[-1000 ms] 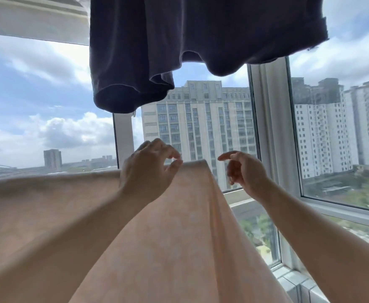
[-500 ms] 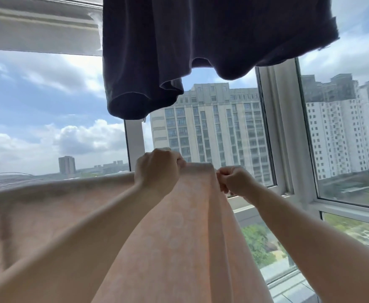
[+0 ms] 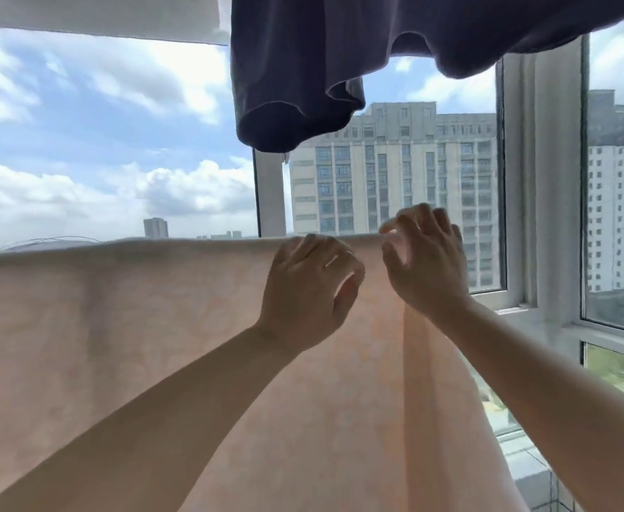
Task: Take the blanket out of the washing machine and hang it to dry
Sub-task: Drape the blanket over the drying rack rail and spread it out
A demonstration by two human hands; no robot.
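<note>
Where the soft peach blanket (image 3: 125, 327) hangs flat, both hands — left hand (image 3: 308, 290), right hand (image 3: 427, 260) — hover, grip released.

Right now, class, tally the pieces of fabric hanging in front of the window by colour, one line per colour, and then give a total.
Peach-pink: 1, the blanket, spread in front of the window
Dark navy: 1, the garment, hanging overhead
Pale whitish: 1, the cloth at top left, mostly out of frame
Total: 3
</note>
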